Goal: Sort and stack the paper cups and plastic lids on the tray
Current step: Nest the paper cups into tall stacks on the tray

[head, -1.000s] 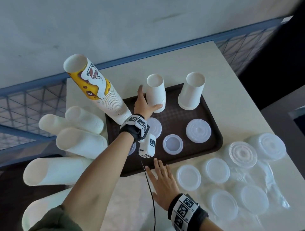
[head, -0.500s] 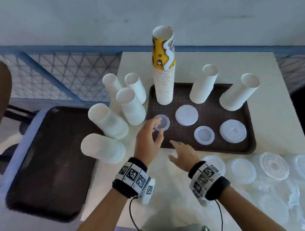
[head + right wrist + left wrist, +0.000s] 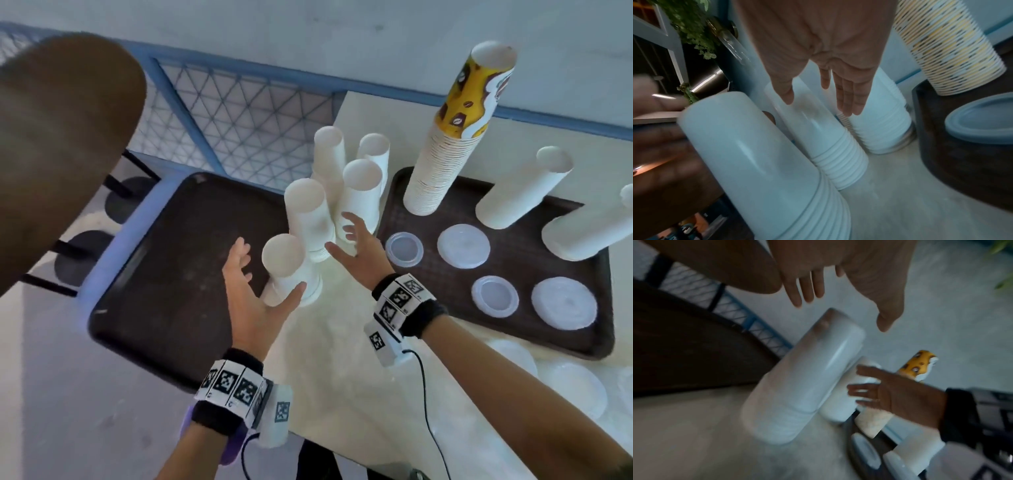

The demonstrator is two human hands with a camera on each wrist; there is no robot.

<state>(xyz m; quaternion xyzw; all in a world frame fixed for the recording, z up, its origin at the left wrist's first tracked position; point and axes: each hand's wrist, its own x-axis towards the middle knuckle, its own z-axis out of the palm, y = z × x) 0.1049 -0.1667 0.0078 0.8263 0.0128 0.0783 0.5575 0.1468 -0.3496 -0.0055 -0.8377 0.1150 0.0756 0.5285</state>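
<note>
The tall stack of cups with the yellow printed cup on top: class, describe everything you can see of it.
The tall stack of cups stands mouth-down at the far left corner of the brown tray. Many nested paper rims form its ribbed lower part; the top cup is yellow with brown and white print. Neither hand touches it.

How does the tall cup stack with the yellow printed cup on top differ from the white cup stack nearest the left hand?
The printed-top stack stands on the brown tray; the nearest white stack stands on the table, off the tray. The first is much taller, with a yellow patterned top cup; the second is short and plain white. Both are upside-down nested cups, and neither is held.
</note>
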